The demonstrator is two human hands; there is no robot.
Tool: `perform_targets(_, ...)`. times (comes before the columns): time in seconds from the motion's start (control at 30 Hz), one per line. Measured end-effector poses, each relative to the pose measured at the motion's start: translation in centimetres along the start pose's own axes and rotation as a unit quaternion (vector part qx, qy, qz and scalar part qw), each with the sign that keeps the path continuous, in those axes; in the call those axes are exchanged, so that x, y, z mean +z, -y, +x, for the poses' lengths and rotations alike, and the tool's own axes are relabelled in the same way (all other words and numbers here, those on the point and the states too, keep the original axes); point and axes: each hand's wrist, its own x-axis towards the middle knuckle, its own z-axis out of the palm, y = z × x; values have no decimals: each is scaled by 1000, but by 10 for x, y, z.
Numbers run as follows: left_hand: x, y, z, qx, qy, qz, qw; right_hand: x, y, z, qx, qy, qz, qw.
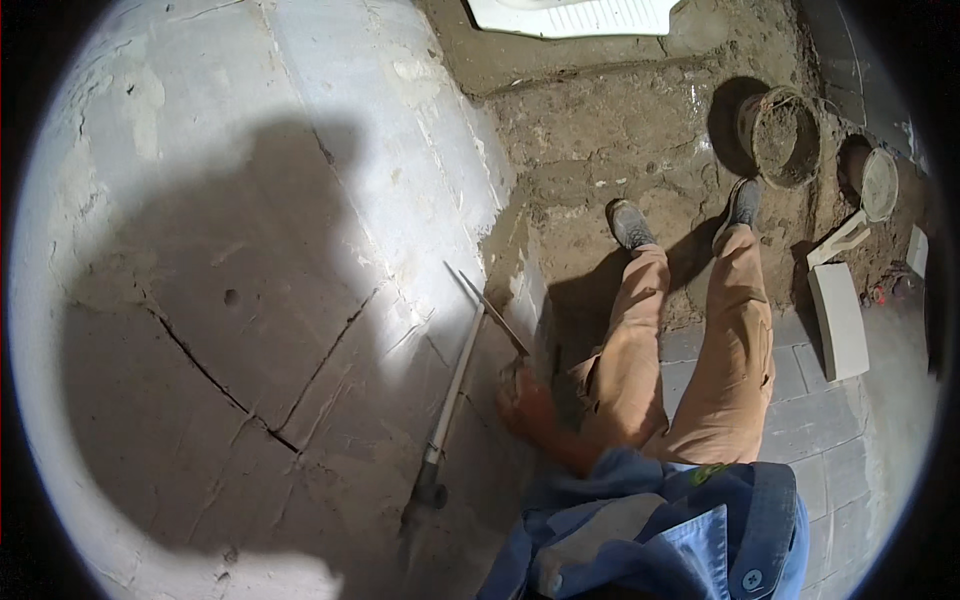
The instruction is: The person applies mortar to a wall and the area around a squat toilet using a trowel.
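My left hand (525, 405) is closed on a long, thin-bladed tool (500, 325), held tilted toward the upper left beside the pale wall (190, 250). Its handle is mostly hidden in my fingers. Just left of the hand, a white pipe (455, 380) with a dark grey fitting (430, 493) runs along the wall. My right hand is not in view. My legs (730, 350) stand apart, feet on rough dirt ground (580, 150). The wall carries cracks, patches and a large shadow.
A white squat pan (570, 15) sits at the top on grey mortar. At the right are a bucket of mud (782, 135), a smaller round container (880, 185), a pale wooden-looking piece (840, 238), a white tile (838, 320) and small clutter. Grey tiled flooring (820, 430) lies at lower right.
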Motion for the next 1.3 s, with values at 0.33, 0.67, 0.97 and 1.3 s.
perform_targets(0.33,-3,16,-6,-9,-25,-20,999,-38,-80,103,69,-79,86,991)
perform_targets(0.67,6,22,3,29,-61,-60,996,49,-67,72,117,1,174,978)
perform_targets(0.97,-14,24,4,17,-113,-101,988,17,-86,12,-42,107,81,990)
perform_targets(1.3,-14,-6,20,25,-140,-59,988,-165,-154,102,62,72,387,917)
